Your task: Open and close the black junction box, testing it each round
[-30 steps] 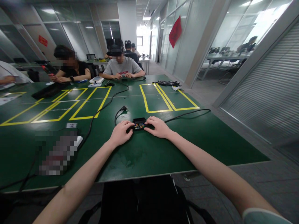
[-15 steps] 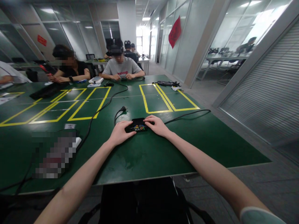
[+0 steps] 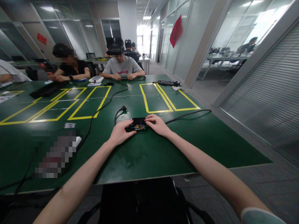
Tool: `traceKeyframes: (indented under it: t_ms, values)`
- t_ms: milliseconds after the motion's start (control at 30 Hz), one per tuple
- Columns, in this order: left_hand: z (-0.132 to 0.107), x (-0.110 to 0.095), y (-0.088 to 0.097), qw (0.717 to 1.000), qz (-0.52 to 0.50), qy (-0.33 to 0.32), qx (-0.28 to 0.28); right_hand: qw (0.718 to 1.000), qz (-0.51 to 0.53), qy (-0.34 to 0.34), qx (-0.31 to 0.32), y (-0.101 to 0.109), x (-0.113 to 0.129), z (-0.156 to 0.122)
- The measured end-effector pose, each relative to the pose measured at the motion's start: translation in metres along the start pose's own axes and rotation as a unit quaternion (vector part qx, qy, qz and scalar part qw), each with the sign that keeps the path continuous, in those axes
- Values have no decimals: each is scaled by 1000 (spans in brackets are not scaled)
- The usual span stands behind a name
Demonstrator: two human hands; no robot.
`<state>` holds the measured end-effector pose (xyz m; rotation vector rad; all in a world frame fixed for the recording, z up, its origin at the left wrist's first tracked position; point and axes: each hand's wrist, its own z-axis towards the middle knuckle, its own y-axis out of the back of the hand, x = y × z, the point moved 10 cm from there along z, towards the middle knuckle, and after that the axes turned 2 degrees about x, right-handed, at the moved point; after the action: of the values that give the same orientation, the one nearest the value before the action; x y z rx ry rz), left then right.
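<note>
An opened black power adapter (image 3: 139, 127) lies on the green table between my hands, its circuit parts with small orange rings showing. My left hand (image 3: 121, 131) grips its left end, thumb along the near edge and fingers on the far side. At the right end, my right hand (image 3: 157, 125) holds it with thumb and fingertips close together; what exactly those fingertips pinch is too small to tell. A black cord with a plug (image 3: 123, 108) curves out behind my left hand. Another black cord (image 3: 187, 116) runs off to the right from behind my right hand.
Yellow tape rectangles (image 3: 160, 111) mark the green table (image 3: 140, 161). A blurred-out object (image 3: 56, 155) lies at left, near a long black cable (image 3: 102, 107). A folded black stand (image 3: 168, 83) rests at the far edge. Across the table, a person in grey (image 3: 121, 67) handles something small.
My hands and the adapter keep nearly the same place and grip. The view has shifted very slightly.
</note>
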<state>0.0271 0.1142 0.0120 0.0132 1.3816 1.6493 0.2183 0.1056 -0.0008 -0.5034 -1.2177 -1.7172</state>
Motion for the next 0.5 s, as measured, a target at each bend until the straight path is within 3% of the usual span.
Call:
traceKeyframes:
  t_ms: [500]
  values:
    - [-3,-3,2,996,-86,6,-15,998,54,-18,-14,5,-6,0]
